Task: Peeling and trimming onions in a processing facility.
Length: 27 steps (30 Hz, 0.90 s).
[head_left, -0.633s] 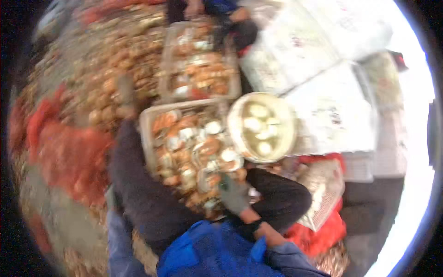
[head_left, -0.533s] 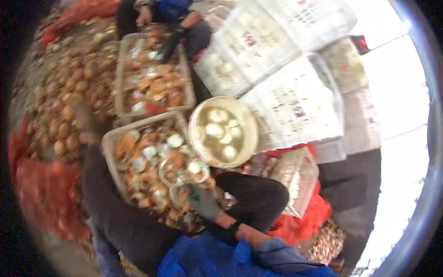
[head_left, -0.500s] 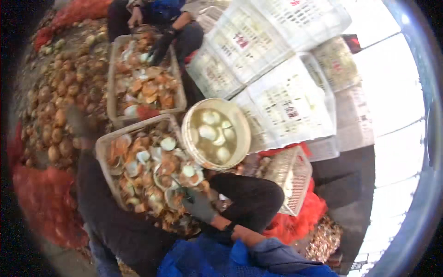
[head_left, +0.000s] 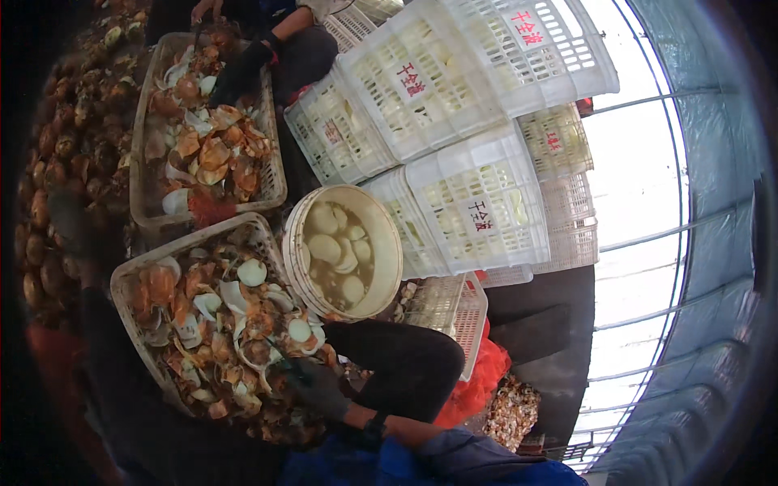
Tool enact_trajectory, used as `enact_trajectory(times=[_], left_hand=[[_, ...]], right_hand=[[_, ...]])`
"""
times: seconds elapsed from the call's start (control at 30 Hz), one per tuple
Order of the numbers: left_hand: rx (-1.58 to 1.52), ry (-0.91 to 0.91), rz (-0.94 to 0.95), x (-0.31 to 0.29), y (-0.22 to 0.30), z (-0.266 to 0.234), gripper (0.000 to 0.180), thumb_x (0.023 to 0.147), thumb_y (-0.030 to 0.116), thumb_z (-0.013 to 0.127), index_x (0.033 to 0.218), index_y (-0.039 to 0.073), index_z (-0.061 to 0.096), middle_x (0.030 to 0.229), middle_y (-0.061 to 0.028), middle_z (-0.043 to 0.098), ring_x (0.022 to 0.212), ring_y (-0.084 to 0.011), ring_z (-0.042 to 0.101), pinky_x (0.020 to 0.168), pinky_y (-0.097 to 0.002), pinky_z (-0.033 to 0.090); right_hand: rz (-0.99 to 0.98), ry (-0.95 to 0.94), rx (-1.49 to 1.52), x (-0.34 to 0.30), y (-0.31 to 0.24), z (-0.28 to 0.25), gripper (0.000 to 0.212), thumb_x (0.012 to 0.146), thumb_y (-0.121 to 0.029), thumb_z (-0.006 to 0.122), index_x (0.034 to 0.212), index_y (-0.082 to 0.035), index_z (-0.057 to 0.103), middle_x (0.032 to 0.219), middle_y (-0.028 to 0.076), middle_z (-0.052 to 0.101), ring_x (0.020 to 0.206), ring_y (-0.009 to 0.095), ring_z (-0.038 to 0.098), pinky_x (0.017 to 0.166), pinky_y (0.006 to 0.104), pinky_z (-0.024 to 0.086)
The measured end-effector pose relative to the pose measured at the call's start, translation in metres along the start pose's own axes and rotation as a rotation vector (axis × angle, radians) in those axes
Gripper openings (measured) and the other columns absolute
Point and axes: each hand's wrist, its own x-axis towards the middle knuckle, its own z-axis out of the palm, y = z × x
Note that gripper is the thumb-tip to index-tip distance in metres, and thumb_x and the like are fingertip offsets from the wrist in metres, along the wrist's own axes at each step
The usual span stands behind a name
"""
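Observation:
My right hand (head_left: 314, 390), in a grey glove, closes round a small knife (head_left: 280, 350) with a thin blade. It hovers over the near corner of a pale plastic crate (head_left: 194, 236) of onion skins (head_left: 186, 340). Two peeled white onions (head_left: 252, 272) show among the skins, one close beyond the knife. My left arm reaches out left; its gloved hand (head_left: 73, 227) is dark and blurred at the pile of unpeeled onions (head_left: 50, 267), fingers unclear. Beside the crate stands a white bucket (head_left: 387, 243) with several peeled onions in cloudy liquid.
Beyond my crate, a co-worker's gloved hand (head_left: 243, 73) is over another crate (head_left: 138, 162) of skins. Stacked white slotted crates (head_left: 478, 174) rise behind the bucket. My right knee (head_left: 446, 356) stands beside a small basket (head_left: 472, 324) and red netting (head_left: 478, 381).
My view has turned, so the crates and bucket sit further left in it. My right hand keeps the knife over the crate. My left hand stays out by the onion pile.

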Motion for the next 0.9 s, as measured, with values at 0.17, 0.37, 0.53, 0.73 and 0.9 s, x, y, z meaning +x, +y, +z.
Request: enact_trajectory(times=[0.17,0.37,0.53,0.73,0.9], left_hand=[[0.019,-0.001,-0.014,0.005,0.002,0.0,0.043,0.109,0.034,0.064,0.14,0.004,0.068,0.124,-0.0102,0.073,0.109,-0.0235,0.07,0.097,-0.0402,0.057],[0.047,-0.01,-0.036,0.005,-0.018,-0.007,0.044,0.11,0.035,0.063,0.141,0.004,0.068,0.125,-0.0102,0.073,0.111,-0.0234,0.07,0.098,-0.0397,0.057],[0.056,-0.017,-0.03,0.008,0.008,0.002,0.045,0.11,0.036,0.063,0.142,0.004,0.068,0.127,-0.0102,0.073,0.112,-0.0233,0.069,0.098,-0.0394,0.057],[0.044,-0.033,-0.016,0.005,0.012,-0.011,0.047,0.111,0.037,0.063,0.143,0.004,0.068,0.129,-0.0102,0.073,0.114,-0.0232,0.069,0.099,-0.0389,0.057],[-0.003,-0.062,0.021,-0.007,0.03,-0.017,0.048,0.112,0.038,0.062,0.144,0.004,0.067,0.13,-0.0102,0.073,0.115,-0.0232,0.069,0.1,-0.0385,0.057]], right_hand=[[0.032,-0.011,0.029,0.003,0.001,0.002,0.035,0.105,-0.03,0.07,0.13,-0.006,0.072,0.103,0.016,0.077,0.093,0.029,0.077,0.083,0.0421,0.06],[-0.059,-0.008,-0.019,0.003,-0.021,-0.005,0.034,0.106,-0.031,0.069,0.129,-0.006,0.073,0.101,0.014,0.078,0.09,0.027,0.078,0.08,0.0404,0.06],[0.178,-0.07,0.144,0.007,-0.022,-0.003,0.035,0.106,-0.032,0.069,0.131,-0.007,0.072,0.1,0.013,0.078,0.089,0.026,0.078,0.08,0.0404,0.06],[0.143,-0.074,-0.006,0.006,-0.033,-0.007,0.035,0.106,-0.031,0.069,0.131,-0.007,0.072,0.104,0.014,0.078,0.091,0.026,0.077,0.081,0.0405,0.06],[0.033,-0.025,-0.015,0.01,-0.023,-0.007,0.035,0.106,-0.031,0.068,0.131,-0.007,0.071,0.109,0.016,0.078,0.095,0.03,0.077,0.084,0.0421,0.06]])
